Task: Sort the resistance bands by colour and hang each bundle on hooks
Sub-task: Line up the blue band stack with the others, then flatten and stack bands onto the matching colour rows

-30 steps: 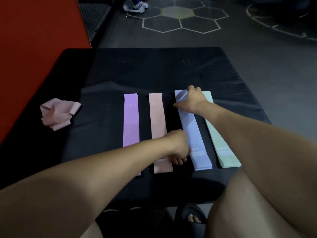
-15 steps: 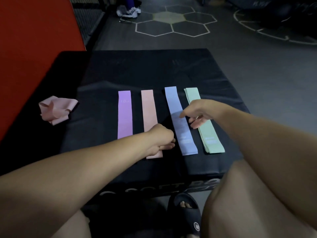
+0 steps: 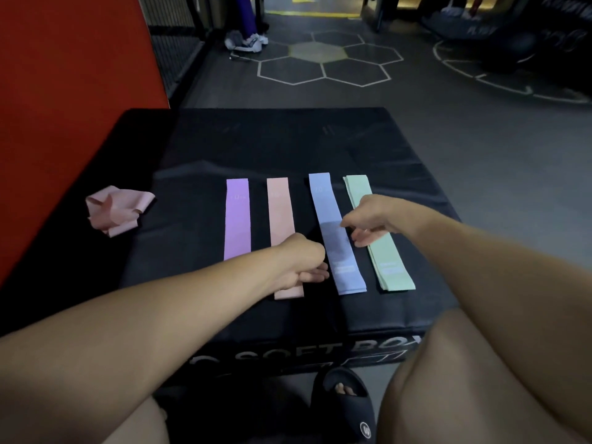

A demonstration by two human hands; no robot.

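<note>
Four flat resistance bands lie side by side on the black soft box [image 3: 288, 149]: purple [image 3: 237, 219], peach [image 3: 280, 206], blue [image 3: 333, 232] and a green stack [image 3: 389, 267]. A crumpled pink band [image 3: 115, 208] sits apart at the left. My left hand [image 3: 304, 262] rests in a loose fist over the lower part of the peach band, knuckles near the blue one; I see nothing held in it. Above the gap between the blue and green bands is my right hand [image 3: 371, 219], fingers loosely curled and holding nothing.
A red padded wall [image 3: 64, 107] runs along the left of the box. Grey gym floor with hexagon markings [image 3: 323, 62] lies beyond, and a person's shoes [image 3: 246, 43] stand at the far end. My knees and a black slipper [image 3: 349, 402] are at the box's near edge.
My right hand drew back from the far end of the blue band to its middle, beside the green stack. My left hand stayed by the peach band. The view tilted up.
</note>
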